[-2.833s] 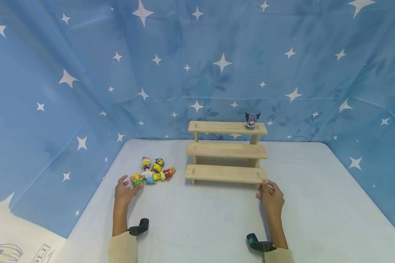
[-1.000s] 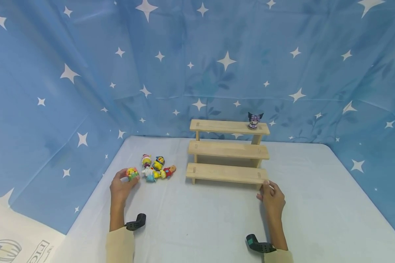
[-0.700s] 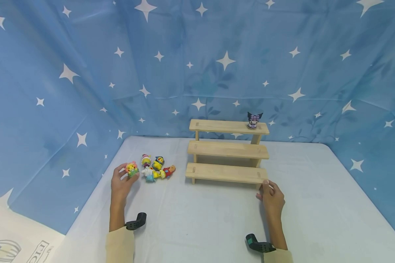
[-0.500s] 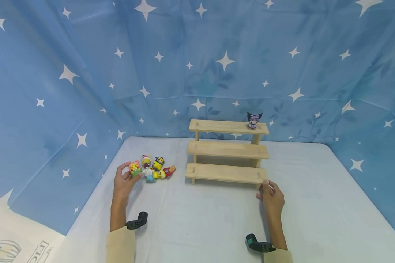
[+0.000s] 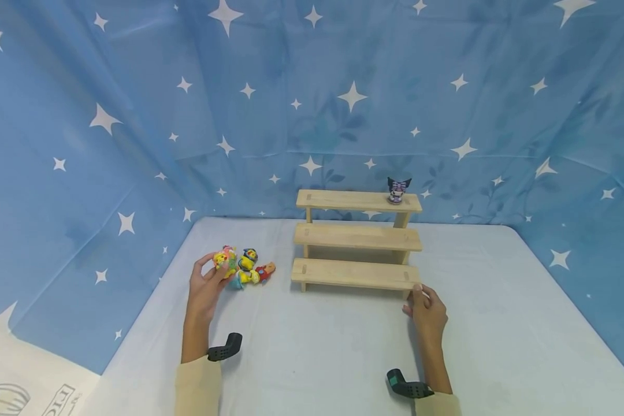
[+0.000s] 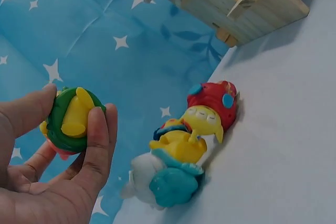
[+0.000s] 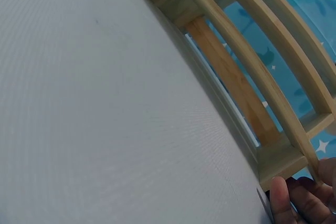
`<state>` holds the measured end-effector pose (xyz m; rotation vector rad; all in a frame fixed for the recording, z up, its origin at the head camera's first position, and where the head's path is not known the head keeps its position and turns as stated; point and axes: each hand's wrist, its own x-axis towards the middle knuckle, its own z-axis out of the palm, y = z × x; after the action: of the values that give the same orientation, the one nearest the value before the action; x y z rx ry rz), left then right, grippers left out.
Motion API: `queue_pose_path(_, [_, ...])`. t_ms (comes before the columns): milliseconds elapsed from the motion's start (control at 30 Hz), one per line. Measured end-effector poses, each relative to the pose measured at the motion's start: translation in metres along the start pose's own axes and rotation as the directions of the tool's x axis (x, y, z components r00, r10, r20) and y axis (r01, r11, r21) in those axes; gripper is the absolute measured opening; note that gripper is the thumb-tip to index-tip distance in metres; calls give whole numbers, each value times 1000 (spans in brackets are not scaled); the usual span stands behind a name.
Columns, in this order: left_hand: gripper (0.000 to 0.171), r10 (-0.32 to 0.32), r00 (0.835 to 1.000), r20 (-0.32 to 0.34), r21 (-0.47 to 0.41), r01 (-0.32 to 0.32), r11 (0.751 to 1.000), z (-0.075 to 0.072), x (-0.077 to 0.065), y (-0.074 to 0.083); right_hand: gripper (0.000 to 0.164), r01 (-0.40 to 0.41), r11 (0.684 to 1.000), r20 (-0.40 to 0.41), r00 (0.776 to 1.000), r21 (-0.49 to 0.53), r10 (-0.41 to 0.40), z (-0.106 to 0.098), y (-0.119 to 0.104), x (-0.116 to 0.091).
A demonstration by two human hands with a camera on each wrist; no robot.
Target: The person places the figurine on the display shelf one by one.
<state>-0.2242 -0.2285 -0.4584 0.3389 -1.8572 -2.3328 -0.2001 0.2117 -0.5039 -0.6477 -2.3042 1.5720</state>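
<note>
My left hand [image 5: 204, 294] holds a small yellow toy figurine [image 5: 225, 260] with pink and green parts between thumb and fingers. In the left wrist view its green and yellow underside faces the camera, raised off the table. Beside it lie a blue-and-yellow figurine [image 5: 248, 259], a red figurine [image 6: 215, 103] and a white-and-teal figurine [image 6: 170, 184]; the held one partly hides others in the head view. My right hand [image 5: 429, 315] pinches the right front corner of a three-tier wooden display stand [image 5: 356, 271], thumb on top of the lowest board.
A dark-eared purple figurine [image 5: 397, 191] stands at the right end of the stand's top tier. The white-covered table [image 5: 317, 346] backs onto a blue star-patterned curtain [image 5: 270, 104]. Printed pale cloth [image 5: 26, 370] shows at lower left.
My left hand has lifted the yellow figurine off the table, turned it in its fingers and carried it right, over the other figurines. The right hand keeps its grip on the stand.
</note>
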Motion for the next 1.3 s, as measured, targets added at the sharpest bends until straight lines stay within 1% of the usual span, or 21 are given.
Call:
queue_pose_path(67, [52,14,1000,11,13,-14,1000,4,1,0,58,-3,1000,-3,1000,-2,3,0,-1,0])
queue_pose_path(200, [63,21,999,29,76,-23,997,11,2,2,58,-15,1000,-4,1000,1,15,-1,-1,0])
queue_pose_path(333, [74,1,999,40,151,-7,989,20,5,4,58,-24,1000,-4,1000,-7,24,-1,-1,0])
queue_pose_path(400, [77,1,998,60,170,-11,985,25,7,5,59,-24,1000,-7,1000,-13,24,-1,0,0])
queue_pose_path(533, [69,29,992,120,185,-51,981,36,12,7,60,-23,1000,-4,1000,-10,23,0,1,0])
queue_pose_path(567, [66,40,990,134,174,-63,983,39,13,8,60,-23,1000,-3,1000,-10,23,0,2,0])
queue_pose_path(633, [63,52,987,151,194,-81,978,46,15,9,60,-21,1000,-2,1000,-9,21,0,2,0])
queue_pose_path(733, [64,60,985,164,232,-98,968,55,17,12,59,-16,1000,-4,1000,-9,16,0,2,1])
queue_pose_path(833, [65,70,980,189,245,-116,963,65,20,16,58,-10,1000,-9,1000,-9,10,0,2,1])
queue_pose_path(933, [64,87,970,228,229,-140,963,76,24,21,58,-12,1000,-11,1000,-7,12,-1,1,1])
queue_pose_path(1033, [63,116,958,263,229,-178,957,87,29,27,58,-19,1000,-8,1000,1,19,-1,2,2])
queue_pose_path(1100, [66,104,956,276,241,-173,955,96,27,37,58,-19,1000,-5,1000,5,19,-1,3,2])
queue_pose_path(1267, [70,105,950,295,287,-193,938,118,35,48,58,-11,1000,-10,1000,-1,11,0,3,1])
queue_pose_path(1300, [68,121,946,302,290,-212,933,121,38,47,58,-9,1000,-12,1000,-2,9,1,2,1])
